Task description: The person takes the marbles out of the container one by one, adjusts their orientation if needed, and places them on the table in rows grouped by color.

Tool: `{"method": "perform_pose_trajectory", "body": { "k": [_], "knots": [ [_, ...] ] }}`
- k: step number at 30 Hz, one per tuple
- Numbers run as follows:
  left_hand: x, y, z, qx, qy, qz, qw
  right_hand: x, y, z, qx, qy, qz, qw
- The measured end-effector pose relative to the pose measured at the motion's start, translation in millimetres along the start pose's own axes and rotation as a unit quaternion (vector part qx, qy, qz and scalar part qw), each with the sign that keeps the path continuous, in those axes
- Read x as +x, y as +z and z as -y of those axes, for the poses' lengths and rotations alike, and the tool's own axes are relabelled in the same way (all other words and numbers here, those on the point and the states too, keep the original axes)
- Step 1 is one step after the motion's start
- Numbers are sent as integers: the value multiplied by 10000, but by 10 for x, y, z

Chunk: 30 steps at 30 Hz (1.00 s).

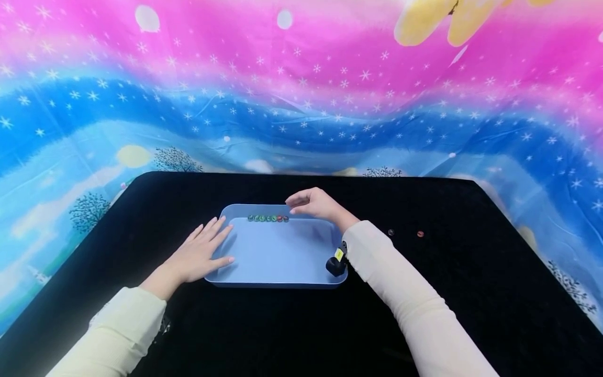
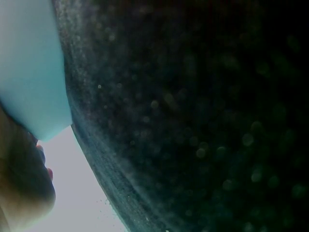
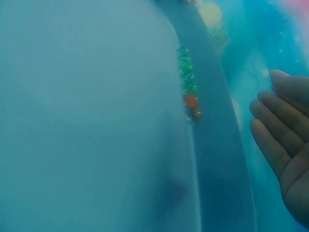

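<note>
A pale blue rectangular tray [image 1: 278, 256] lies on the black table. Along its far inner wall runs a row of small glass marbles: several green marbles [image 1: 261, 218], then a reddish marble [image 1: 280, 218] and a dark marble [image 1: 286, 219] at the right end. My left hand [image 1: 200, 254] rests at the tray's left rim, fingers spread and straight. Over the far rim, just right of the row, hovers my right hand [image 1: 316, 203]. The right wrist view shows its palm with extended fingers [image 3: 277, 125] and nothing held. In the left wrist view only a dark part of the hand shows.
Right of the tray, a dark marble [image 1: 391, 232] and a reddish marble [image 1: 420, 234] lie on the black tablecloth [image 1: 452, 272]. A pink and blue patterned backdrop [image 1: 301, 104] hangs behind the table. A black wrist camera [image 1: 336, 266] sits above the tray's near right corner.
</note>
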<state>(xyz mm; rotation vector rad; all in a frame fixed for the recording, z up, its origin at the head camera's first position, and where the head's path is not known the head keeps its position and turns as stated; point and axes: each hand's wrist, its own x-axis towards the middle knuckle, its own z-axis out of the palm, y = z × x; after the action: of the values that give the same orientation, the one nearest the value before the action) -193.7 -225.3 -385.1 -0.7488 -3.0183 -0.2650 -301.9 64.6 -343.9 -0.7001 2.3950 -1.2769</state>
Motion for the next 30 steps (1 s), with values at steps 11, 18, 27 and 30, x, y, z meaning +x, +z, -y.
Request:
{"method": "perform_pose_trajectory", "body": {
  "k": [11,18,27,30],
  "knots": [
    [-11,20,-10,-80,-3,-27,10000,124,126,-103,-430,-7,379,9984],
    [-1,13,-4,-45,-50,24,10000,183,180,-151,-557,99,511,9971],
    [-7,9,-3,-68,-61,-16,10000,200,222,-109,-786,171,688,9944],
    [-6,7,-7,-61,-51,-72,9999,195,224,-92,-1031,149,742,9918]
  ]
}}
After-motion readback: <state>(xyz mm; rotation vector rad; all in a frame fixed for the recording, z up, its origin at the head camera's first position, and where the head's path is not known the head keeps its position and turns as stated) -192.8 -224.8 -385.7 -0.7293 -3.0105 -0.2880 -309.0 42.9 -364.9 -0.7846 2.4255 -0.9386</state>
